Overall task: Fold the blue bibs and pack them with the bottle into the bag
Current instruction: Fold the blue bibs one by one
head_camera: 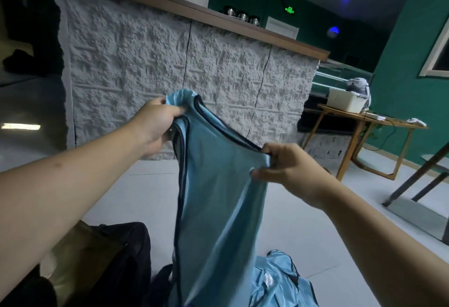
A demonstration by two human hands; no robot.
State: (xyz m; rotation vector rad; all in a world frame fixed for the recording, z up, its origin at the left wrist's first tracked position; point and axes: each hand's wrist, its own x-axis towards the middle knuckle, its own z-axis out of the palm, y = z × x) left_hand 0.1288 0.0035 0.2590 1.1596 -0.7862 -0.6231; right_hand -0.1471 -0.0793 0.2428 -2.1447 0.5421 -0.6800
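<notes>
- In the middle of the view, the left hand is closed around one shoulder strap of a light blue bib, the fabric bunched above its fingers.
- To the right and a little lower, the right hand pinches the other shoulder strap between thumb and curled fingers — the dark-trimmed neckline runs taut between the two hands.
- The bib hangs down from both grips in the air, its dark piping visible along the left edge, and its lower part runs out of the bottom of the view.
- Beneath it, on the pale floor, a second blue bib lies crumpled with a small white label showing.
- To the lower left, partly behind the left forearm, a black bag sits on the floor just beside the hanging bib; whether it is open I cannot tell.
- The bottle cannot be made out anywhere in this view.
- Further out, a counter faced with rough grey stone panels stands across the room, with three metal canisters on its wooden top.
- At the right — against a green wall — a wooden table carries a white plastic bin.
</notes>
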